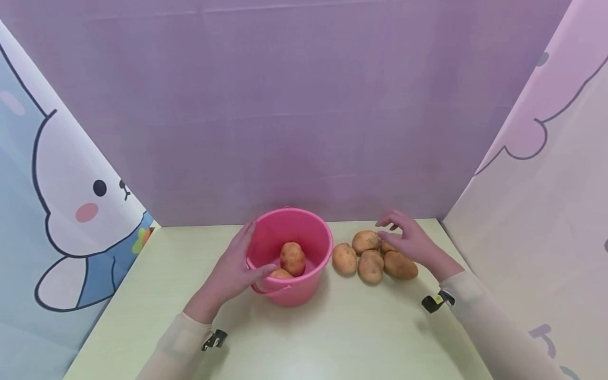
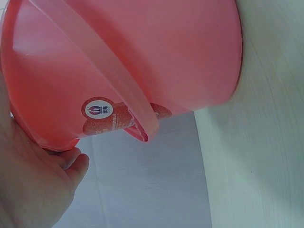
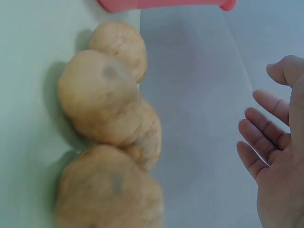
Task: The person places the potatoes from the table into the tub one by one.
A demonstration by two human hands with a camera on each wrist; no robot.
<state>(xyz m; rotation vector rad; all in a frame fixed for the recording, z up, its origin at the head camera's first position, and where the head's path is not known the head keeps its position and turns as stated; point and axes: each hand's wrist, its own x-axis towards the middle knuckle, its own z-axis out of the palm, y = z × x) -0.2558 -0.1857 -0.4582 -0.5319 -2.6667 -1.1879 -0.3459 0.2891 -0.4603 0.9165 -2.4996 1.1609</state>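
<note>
A pink bucket (image 1: 296,293) stands upright on the table with two potatoes (image 1: 292,258) visible inside. My left hand (image 1: 233,272) holds its left side at the rim, the thumb reaching over the near edge and the fingers along the outer left. The left wrist view shows the fingertips (image 2: 78,166) bent at the rim and the bucket's handle (image 2: 114,71) hanging down. To the bucket's right lies a cluster of several potatoes (image 1: 370,266). Over its far right part hovers my right hand (image 1: 410,240), fingers loosely bent and holding nothing; it partly hides one potato (image 1: 387,247).
The pale tabletop (image 1: 351,338) extends in front of the bucket. A purple cloth wall (image 1: 304,116) rises behind the far edge. Printed cloth panels flank it, with a cartoon rabbit (image 1: 85,211) on the left one. Small black wrist devices (image 1: 438,301) sit on both sleeves.
</note>
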